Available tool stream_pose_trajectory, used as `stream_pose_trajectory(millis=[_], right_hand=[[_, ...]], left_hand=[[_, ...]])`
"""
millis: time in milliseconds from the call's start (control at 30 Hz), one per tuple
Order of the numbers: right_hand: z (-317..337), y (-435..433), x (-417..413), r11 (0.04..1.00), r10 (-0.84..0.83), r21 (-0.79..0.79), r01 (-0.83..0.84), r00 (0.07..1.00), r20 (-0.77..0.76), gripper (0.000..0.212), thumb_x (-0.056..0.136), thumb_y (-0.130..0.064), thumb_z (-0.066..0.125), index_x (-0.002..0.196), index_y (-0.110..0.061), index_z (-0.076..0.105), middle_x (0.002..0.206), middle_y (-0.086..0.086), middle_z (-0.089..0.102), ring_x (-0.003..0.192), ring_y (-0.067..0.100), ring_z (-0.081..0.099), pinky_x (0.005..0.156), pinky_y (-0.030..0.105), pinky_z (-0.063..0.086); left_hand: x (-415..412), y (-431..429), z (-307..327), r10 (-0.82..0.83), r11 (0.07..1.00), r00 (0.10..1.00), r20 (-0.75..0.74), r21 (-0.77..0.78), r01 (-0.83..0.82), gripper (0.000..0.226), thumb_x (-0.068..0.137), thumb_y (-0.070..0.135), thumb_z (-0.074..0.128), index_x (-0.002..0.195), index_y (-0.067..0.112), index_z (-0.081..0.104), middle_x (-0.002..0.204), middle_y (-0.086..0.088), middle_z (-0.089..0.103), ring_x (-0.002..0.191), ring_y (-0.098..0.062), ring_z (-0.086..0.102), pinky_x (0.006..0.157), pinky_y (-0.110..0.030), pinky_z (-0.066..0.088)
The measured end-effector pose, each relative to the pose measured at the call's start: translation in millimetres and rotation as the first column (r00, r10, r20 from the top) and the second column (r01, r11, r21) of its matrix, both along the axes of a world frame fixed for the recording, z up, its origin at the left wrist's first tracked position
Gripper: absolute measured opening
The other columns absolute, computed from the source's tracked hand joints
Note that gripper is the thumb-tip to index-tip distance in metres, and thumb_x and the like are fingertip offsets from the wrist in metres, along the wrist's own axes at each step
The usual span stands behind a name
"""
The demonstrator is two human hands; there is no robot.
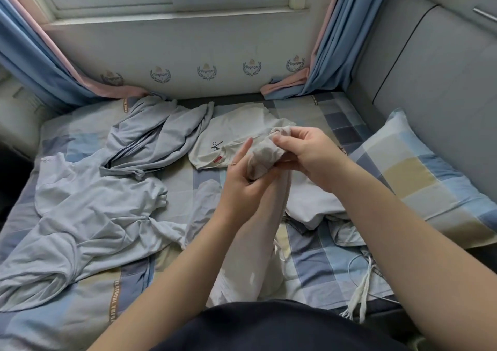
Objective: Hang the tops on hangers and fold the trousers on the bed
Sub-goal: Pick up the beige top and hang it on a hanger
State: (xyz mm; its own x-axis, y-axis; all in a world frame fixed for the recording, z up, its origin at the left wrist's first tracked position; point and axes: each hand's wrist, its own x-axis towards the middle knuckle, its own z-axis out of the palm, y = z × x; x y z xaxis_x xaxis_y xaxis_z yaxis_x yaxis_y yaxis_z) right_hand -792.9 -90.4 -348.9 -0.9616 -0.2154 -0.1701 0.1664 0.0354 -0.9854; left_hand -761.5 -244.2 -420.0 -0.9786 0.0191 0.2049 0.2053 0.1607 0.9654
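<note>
Near the bed's (317,267) front edge, the left hand (243,186) and right hand (306,153) clench the bunched end of pale trousers (258,243), unfolded. Beyond, grey tops (88,216) and a cream top (236,138) lie crumpled mid-bed, unhung; no hangers visible.

Bed (330,259): checked blue, grey and yellow sheet. Lying on it: pale grey top (80,216), crumpled, at left; grey-blue striped garment (153,138) behind it, partly overlapping it; cream printed top (228,138) at centre, just beside the striped one; white garment (312,202) at right; checked pillow (419,173) on far right edge.
</note>
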Motion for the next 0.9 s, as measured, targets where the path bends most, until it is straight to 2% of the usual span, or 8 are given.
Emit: stream_pose_trajectory(millis=[100,233,367,467,567,767,833,900], right_hand=[[-22.1,13.5,-0.3,0.993,0.080,0.092,-0.076,0.996,-0.048,0.023,0.095,-0.033,0.066,0.115,-0.022,0.069,0.110,-0.005,0.072,0.098,0.010,0.068,0.091,0.034,0.052],[-84.6,24.3,12.2,0.966,0.258,-0.004,-0.258,0.963,0.076,0.081,0.081,-0.024,0.081,0.150,-0.030,0.038,0.142,-0.006,0.057,0.127,0.011,0.057,0.105,0.035,0.049],[-152.1,13.1,29.1,0.923,0.253,0.234,-0.306,0.940,0.230,0.009,0.085,-0.018,0.075,0.092,-0.023,0.077,0.092,-0.007,0.074,0.093,0.012,0.063,0.085,0.032,0.053],[-167.7,19.9,26.8,0.902,0.134,0.376,-0.210,0.967,0.216,0.022,0.097,-0.015,0.065,0.087,0.004,0.070,0.078,0.005,0.058,0.080,0.017,0.049,0.071,0.034,0.038],[-147.8,28.5,28.7,0.904,0.082,0.404,-0.139,0.985,0.154,0.026,0.098,-0.018,0.064,0.079,-0.002,0.067,0.058,-0.009,0.055,0.053,0.003,0.047,0.051,0.021,0.037],[-71.5,14.8,16.1,0.979,-0.154,0.158,0.128,0.973,0.171,0.020,0.100,-0.021,0.062,0.088,-0.005,0.068,0.072,0.008,0.066,0.062,0.020,0.064,0.054,0.032,0.057],[-49.7,7.4,9.3,0.987,-0.163,0.042,0.158,0.966,0.199,0.018,0.101,-0.019,0.059,0.091,-0.007,0.067,0.078,0.010,0.070,0.065,0.020,0.069,0.057,0.036,0.061],[-34.7,1.0,2.9,0.978,-0.171,-0.081,0.192,0.961,0.218,0.015,0.102,-0.016,0.057,0.094,-0.007,0.066,0.082,0.010,0.073,0.069,0.020,0.072,0.058,0.035,0.061]], left_hand=[[-0.1,-1.9,12.6,-0.022,0.961,0.989,0.147,0.276,-0.019,0.026,0.095,0.017,0.068,0.111,-0.003,0.068,0.104,-0.018,0.069,0.098,-0.030,0.065,0.089,-0.049,0.052],[-4.3,-3.3,26.0,-0.026,0.879,0.936,0.351,0.454,-0.145,0.023,0.096,0.033,0.068,0.104,0.011,0.067,0.092,-0.017,0.063,0.080,-0.030,0.060,0.068,-0.043,0.050],[-11.8,-8.2,35.4,-0.067,0.837,0.918,0.390,0.524,-0.161,0.013,0.095,0.034,0.069,0.097,0.022,0.072,0.087,-0.008,0.069,0.075,-0.023,0.066,0.062,-0.031,0.053],[-20.5,-22.5,29.0,0.088,0.832,0.869,0.488,0.443,-0.333,0.015,0.097,0.034,0.067,0.099,0.019,0.071,0.086,-0.006,0.073,0.077,-0.021,0.071,0.061,-0.036,0.060],[-26.0,-39.4,16.9,0.196,0.829,0.792,0.579,0.333,-0.449,0.020,0.100,0.038,0.060,0.106,0.020,0.066,0.103,-0.003,0.072,0.096,-0.020,0.069,0.082,-0.042,0.060],[0.4,-37.5,-12.5,-0.002,0.995,0.848,0.530,0.087,-0.052,0.062,0.084,0.053,0.075,0.134,0.021,0.058,0.133,0.001,0.065,0.121,-0.013,0.061,0.100,-0.031,0.049],[18.5,-23.5,-26.1,-0.221,0.975,0.832,0.508,0.135,0.177,0.046,0.080,0.042,0.079,0.119,0.026,0.064,0.118,0.006,0.074,0.107,-0.005,0.069,0.083,-0.017,0.054],[32.1,-7.0,-45.9,-0.235,0.954,0.820,0.522,-0.038,0.297,0.026,0.085,0.037,0.076,0.108,0.027,0.068,0.100,0.011,0.076,0.096,-0.005,0.070,0.077,-0.020,0.055]])
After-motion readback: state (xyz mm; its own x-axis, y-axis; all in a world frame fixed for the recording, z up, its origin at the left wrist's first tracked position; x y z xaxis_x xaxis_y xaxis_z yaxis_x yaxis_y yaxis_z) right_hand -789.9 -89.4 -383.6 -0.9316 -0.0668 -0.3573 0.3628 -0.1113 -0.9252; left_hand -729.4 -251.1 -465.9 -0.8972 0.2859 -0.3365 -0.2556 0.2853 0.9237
